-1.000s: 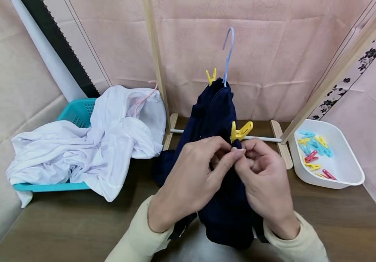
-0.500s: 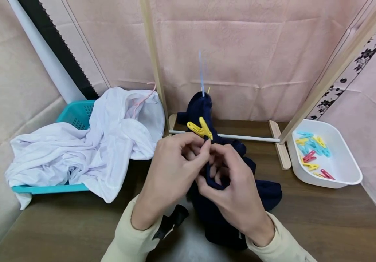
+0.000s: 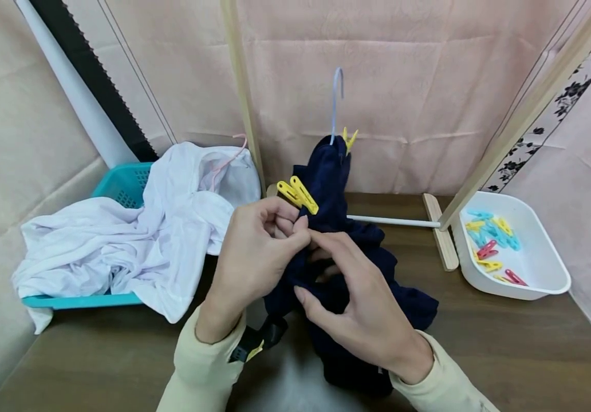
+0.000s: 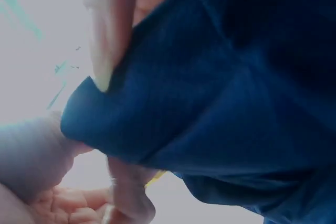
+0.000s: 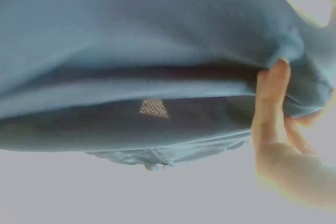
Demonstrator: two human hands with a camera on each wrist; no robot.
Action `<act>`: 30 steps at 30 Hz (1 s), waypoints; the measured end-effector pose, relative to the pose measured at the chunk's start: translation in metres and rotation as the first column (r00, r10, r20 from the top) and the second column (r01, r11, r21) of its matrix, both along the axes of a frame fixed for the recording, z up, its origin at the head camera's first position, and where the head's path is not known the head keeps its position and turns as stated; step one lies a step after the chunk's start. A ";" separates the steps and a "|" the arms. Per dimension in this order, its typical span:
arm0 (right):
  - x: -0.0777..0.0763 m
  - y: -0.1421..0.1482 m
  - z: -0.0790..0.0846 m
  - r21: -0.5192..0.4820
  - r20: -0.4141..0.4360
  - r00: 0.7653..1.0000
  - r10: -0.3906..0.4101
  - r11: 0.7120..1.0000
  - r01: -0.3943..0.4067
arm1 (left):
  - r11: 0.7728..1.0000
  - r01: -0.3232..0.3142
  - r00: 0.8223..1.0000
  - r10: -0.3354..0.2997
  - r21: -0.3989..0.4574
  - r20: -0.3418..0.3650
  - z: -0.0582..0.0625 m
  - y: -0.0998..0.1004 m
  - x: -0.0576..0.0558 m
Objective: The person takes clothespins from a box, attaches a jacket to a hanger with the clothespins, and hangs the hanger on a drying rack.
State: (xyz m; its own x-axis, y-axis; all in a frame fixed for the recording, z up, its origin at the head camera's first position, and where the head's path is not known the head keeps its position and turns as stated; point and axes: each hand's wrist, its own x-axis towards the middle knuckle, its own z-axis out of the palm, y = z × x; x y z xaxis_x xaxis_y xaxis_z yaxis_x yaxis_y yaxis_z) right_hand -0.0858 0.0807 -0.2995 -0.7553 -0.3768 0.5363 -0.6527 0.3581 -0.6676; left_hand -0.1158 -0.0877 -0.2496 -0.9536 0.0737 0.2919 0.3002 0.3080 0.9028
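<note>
One navy garment is held up nr the ctr of the head view, a pale blue hanger hook rising from its top at 12 o'clock. A person's L hand, on the cloth's 9 o'clock side, pinches its edge betw. thumb & fingers just below a yellow peg clipped there; the R hand, at approx. 4 o'clock, grasps a fold, index fingertip by the L thumb. A 2nd yellow peg grips the far edge at 1 o'clock, beside the hook. At 9 o'clock in the view, white clothing w/ a pink hanger spills over a teal basket; at 3 o'clock, a white tub holds blue, yellow & red pegs.
</note>
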 end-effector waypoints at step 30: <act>-0.054 0.027 -0.036 0.336 0.222 0.957 -0.188 0.936 0.106 | 0.913 -0.298 0.867 0.136 -0.279 -0.480 0.077 -0.042 -0.024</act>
State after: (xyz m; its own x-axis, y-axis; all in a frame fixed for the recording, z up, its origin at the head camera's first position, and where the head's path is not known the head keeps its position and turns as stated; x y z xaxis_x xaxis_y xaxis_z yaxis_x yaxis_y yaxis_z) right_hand -0.1402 0.1080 -0.3351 -0.9077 -0.3703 0.1971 -0.4059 0.6565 -0.6358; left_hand -0.1400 -0.1293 -0.1722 -0.7319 0.0499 0.6796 0.5293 0.6696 0.5210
